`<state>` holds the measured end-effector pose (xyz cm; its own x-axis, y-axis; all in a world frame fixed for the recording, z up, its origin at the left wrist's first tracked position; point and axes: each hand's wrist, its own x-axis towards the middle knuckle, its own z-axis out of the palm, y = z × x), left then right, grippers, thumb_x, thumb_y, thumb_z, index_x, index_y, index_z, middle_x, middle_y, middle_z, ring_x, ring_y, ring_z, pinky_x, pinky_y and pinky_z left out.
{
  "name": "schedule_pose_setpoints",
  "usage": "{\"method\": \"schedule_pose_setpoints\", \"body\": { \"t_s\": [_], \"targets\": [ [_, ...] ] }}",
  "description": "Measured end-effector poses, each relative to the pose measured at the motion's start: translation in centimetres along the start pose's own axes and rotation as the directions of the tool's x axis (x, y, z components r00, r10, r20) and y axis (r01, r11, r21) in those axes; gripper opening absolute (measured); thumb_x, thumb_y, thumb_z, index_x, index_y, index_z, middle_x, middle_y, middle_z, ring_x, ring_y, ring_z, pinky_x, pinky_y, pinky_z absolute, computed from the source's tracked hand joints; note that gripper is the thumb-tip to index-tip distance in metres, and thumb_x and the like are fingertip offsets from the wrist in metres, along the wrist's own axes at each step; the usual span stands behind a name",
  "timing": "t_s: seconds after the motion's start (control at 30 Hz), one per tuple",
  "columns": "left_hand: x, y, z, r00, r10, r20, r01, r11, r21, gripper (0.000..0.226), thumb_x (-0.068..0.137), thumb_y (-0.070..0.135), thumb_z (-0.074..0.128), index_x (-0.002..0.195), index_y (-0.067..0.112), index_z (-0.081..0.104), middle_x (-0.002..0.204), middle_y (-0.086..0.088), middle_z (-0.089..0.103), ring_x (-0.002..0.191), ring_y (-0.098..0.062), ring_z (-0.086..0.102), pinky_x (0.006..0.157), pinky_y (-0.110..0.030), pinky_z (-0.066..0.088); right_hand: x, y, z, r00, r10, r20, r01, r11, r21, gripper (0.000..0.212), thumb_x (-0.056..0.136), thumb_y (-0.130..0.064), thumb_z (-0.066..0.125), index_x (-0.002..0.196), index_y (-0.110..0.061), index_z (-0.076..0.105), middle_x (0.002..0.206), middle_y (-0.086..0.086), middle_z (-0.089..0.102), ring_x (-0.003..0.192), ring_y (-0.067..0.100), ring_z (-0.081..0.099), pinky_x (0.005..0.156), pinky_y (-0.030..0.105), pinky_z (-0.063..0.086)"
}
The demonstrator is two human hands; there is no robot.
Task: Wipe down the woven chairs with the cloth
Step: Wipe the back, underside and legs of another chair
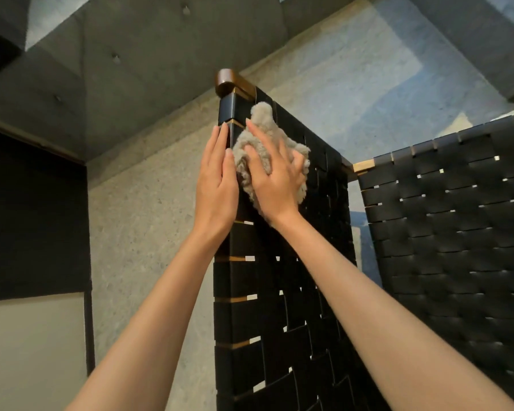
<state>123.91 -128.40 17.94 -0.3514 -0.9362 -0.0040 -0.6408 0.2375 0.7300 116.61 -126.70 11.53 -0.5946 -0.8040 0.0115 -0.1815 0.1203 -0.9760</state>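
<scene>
you're pressing fluffy grey cloth (264,130), right hand (275,185) fingers curling into it, on black woven-strap chair (279,307); left hand (217,185), fingers straight, bracing edge; try following strap lines.

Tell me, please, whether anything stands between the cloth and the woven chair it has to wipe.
Nothing visible does: the right hand holds the cloth straight against the woven chair, and the left hand lies flat along the chair's edge, beside the cloth.
</scene>
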Motion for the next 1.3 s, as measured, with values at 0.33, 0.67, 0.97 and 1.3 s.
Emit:
{"method": "schedule_pose_setpoints", "body": {
  "t_s": [0.33, 0.67, 0.97, 1.3],
  "targets": [
    [2.6, -0.1, 1.0, 0.994, 0.11, -0.006, -0.106, 0.974, 0.202, 0.052, 0.103, 0.02, 0.034, 0.151, 0.022, 0.015, 0.158, 0.009, 0.012, 0.144, -0.002, 0.007, 0.114, -0.014, 0.007, 6.2, 6.0, 0.2, 0.991, 0.04, -0.125, -0.052, 0.994, -0.095, 0.051, 0.089, -0.053, 0.026, 0.138, -0.048, 0.038, 0.149, -0.006, 0.037, 0.127, 0.024, 0.032, 0.101, 0.042, 0.031],
    [2.2, -0.1, 0.9, 0.994, 0.105, -0.041, -0.097, 0.98, 0.174, 0.05, 0.103, 0.023, 0.036, 0.15, 0.024, 0.019, 0.157, 0.013, 0.018, 0.143, -0.001, 0.011, 0.117, -0.022, 0.014, 5.1, 12.6, -0.5, 0.763, 0.605, -0.229, -0.608, 0.791, 0.062, 0.054, 0.086, -0.063, 0.036, 0.136, -0.042, 0.042, 0.135, 0.01, 0.037, 0.122, 0.032, 0.036, 0.106, 0.05, 0.031],
    [-1.0, 0.3, 0.4, 0.997, 0.074, 0.02, -0.077, 0.967, 0.242, 0.058, 0.101, 0.018, 0.038, 0.151, 0.021, 0.009, 0.159, 0.008, 0.008, 0.145, -0.005, 0.005, 0.112, -0.013, 0.006, -4.6, 8.7, -2.2, 0.872, 0.482, -0.087, -0.475, 0.876, 0.088, 0.029, 0.091, -0.048, 0.045, 0.118, -0.057, 0.046, 0.125, -0.001, 0.041, 0.121, 0.029, 0.042, 0.104, 0.05, 0.036],
    [-14.6, -1.2, -0.8, 0.999, 0.015, 0.039, -0.023, 0.975, 0.221, 0.064, 0.1, 0.018, 0.04, 0.151, 0.02, 0.002, 0.159, 0.007, -0.001, 0.145, -0.006, -0.004, 0.115, -0.018, 0.0, -18.5, 6.5, -4.3, 0.869, 0.494, 0.019, -0.494, 0.868, 0.043, 0.036, 0.094, -0.038, 0.048, 0.13, -0.04, 0.049, 0.13, 0.004, 0.036, 0.117, 0.016, 0.034, 0.091, 0.028, 0.028]
  ]
}}
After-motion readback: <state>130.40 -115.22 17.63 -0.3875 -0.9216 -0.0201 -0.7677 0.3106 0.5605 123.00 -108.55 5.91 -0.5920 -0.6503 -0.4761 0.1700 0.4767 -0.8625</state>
